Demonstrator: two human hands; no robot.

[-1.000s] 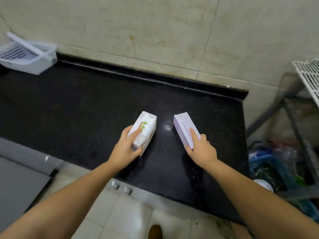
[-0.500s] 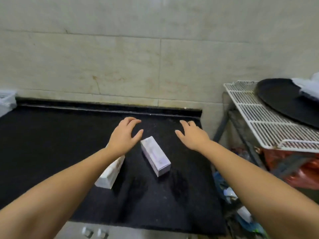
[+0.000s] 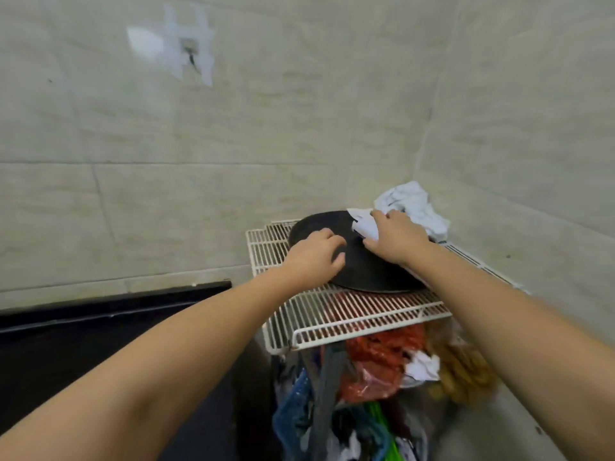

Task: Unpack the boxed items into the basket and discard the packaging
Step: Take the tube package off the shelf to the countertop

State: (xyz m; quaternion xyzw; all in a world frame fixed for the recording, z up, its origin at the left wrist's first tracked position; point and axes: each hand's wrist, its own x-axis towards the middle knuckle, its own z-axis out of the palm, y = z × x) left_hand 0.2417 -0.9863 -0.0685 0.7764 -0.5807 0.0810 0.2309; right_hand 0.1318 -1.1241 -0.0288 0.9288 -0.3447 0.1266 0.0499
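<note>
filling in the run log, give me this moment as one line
left hand: on round black pan | right hand: on crumpled white paper | pan on white wire rack | boxes: not in view

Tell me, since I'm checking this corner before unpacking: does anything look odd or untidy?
Yes. A white patch scars the wall tile. Under the wire rack, plastic bags are crammed in a heap. A crumpled white cloth lies beside the dark round pan.

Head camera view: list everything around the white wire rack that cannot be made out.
- White item under the right hand: mostly covered by the hand; what it is, and whether the grip has closed, cannot be told.
- Round black tray: near edge hidden by the left hand.
- Colourful bags below the white wire rack: blurred, cut off by the bottom edge.
</note>
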